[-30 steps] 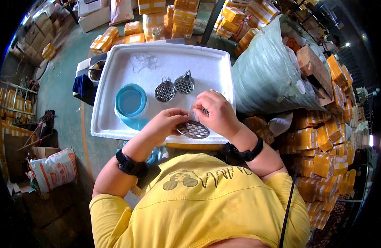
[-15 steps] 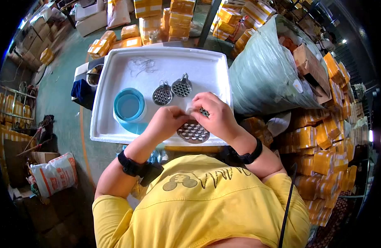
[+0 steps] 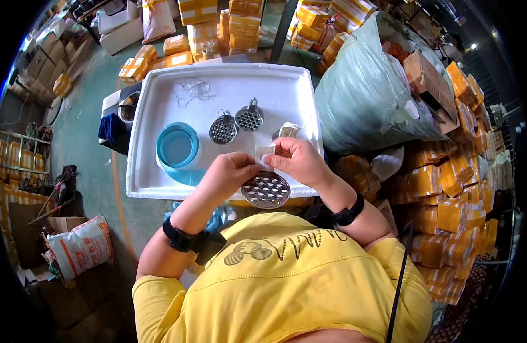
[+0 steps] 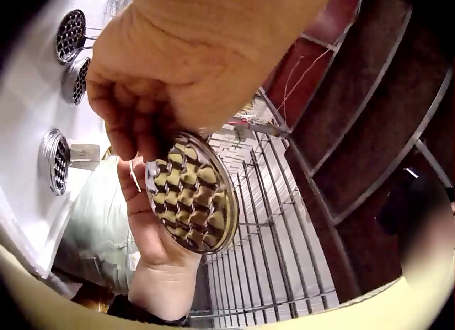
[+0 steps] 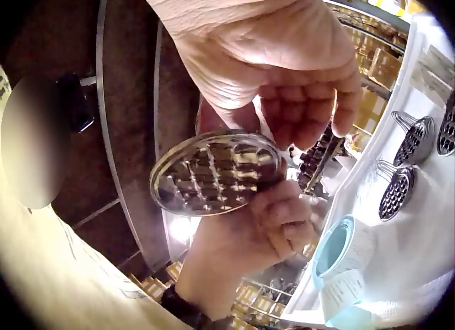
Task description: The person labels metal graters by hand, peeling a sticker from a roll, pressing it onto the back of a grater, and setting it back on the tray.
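My left hand (image 3: 232, 170) grips a round perforated metal disc (image 3: 266, 190) by its upper edge, low over the near side of the tray. The disc has a smooth rim and rows of holes (image 4: 188, 195). Just above it, my right hand (image 3: 300, 163) pinches a small white label (image 3: 264, 152) between thumb and fingers, its near end right at the left fingertips. Beyond the right hand lies another perforated piece with a pale label (image 3: 288, 130). Two dark perforated metal pieces with wire loops (image 3: 224, 128) (image 3: 250, 116) lie farther back.
A white foam tray (image 3: 160, 77) holds these things, a blue label roll (image 3: 178, 145) at its left and a loose tangle of thin strands (image 3: 192, 91) at the back. A large pale green sack (image 3: 369, 91) stands against the right side. Taped yellow boxes (image 3: 446, 211) are stacked beyond.
The disc has turned from a slant to face upward more fully. My right hand has shifted right and down, uncovering the labelled piece behind it, and the white label now shows plainly between the hands.
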### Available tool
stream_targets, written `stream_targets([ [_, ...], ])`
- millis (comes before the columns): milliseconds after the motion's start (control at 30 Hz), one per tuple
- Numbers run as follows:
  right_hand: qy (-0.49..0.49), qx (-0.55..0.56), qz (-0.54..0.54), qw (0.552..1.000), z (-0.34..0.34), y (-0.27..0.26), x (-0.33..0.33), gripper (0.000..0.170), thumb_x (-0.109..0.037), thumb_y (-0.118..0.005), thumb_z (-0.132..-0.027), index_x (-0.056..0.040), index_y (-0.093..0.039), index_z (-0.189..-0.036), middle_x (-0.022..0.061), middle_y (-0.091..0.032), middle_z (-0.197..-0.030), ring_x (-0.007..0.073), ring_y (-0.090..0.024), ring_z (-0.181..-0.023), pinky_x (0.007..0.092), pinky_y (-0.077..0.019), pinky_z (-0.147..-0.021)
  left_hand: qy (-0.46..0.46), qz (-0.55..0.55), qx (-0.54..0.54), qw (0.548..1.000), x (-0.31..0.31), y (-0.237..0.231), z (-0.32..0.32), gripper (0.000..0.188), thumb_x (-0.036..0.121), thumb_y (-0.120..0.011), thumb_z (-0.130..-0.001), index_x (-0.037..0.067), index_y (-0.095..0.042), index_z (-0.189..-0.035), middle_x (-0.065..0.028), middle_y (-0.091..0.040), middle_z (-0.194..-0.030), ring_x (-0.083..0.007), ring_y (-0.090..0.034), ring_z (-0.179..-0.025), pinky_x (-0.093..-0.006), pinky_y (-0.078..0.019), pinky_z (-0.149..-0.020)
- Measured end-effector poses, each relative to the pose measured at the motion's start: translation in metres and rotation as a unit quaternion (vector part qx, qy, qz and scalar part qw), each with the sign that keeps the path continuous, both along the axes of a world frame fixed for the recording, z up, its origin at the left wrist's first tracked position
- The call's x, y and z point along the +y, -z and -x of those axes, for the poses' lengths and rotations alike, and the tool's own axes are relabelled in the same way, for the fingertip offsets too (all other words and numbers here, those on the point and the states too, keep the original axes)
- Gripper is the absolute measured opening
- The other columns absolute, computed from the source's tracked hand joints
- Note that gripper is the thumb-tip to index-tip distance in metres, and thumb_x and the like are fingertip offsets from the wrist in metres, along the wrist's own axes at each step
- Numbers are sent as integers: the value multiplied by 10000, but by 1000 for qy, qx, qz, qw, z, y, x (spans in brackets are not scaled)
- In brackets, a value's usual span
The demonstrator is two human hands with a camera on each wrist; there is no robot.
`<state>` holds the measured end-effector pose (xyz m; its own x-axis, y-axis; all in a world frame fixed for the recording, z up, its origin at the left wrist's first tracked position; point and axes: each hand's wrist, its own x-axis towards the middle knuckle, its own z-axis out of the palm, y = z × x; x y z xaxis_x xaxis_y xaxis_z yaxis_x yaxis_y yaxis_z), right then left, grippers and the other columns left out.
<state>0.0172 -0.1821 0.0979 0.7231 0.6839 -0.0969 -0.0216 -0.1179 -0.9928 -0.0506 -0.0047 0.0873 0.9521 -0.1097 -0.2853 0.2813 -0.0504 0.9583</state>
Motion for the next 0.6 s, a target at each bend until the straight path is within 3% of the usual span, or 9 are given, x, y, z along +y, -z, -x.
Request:
stream_targets([
  [200,22,5,-14,1000,5,-4,4,115,-108,-612,-817,-8,-559,-830,-19,-561,-748,31,-498,-710,197,-428,-629,9,-26,-27,999,0,1,2,187,131,-576,-832,-54,-595,-855,-23,-593,-704,-63,-522,-649,-226,-445,-599],
  [333,20,-55,40,997,3,4,0,106,-97,-612,-813,-5,-560,-821,-20,-558,-732,28,-494,-690,195,-425,-616,9,-2,-10,1000,-2,-7,3,131,94,-579,-819,-34,-594,-841,-4,-590,-730,-58,-508,-674,-223,-437,-631],
  [433,17,-106,100,989,2,4,-2,93,-86,-604,-815,-5,-560,-810,-24,-552,-717,25,-483,-670,191,-419,-605,7,49,-66,997,-4,10,0,171,116,-606,-812,-46,-590,-862,-23,-589,-710,-64,-518,-652,-223,-443,-602],
  [500,15,-121,139,983,3,-1,-1,85,-79,-598,-819,-5,-560,-803,-27,-549,-710,25,-475,-664,187,-412,-603,25,-9,-40,999,-5,13,-7,164,109,-613,-806,-46,-587,-852,-25,-589,-718,-66,-521,-657,-218,-443,-599],
  [600,15,-37,33,999,-4,13,1,65,-67,-587,-822,-7,-563,-825,-26,-550,-728,28,-470,-681,189,-408,-609,10,-4,-22,1000,-5,23,-14,163,102,-616,-802,-50,-580,-848,-34,-590,-734,-70,-526,-662,-216,-442,-592],
])
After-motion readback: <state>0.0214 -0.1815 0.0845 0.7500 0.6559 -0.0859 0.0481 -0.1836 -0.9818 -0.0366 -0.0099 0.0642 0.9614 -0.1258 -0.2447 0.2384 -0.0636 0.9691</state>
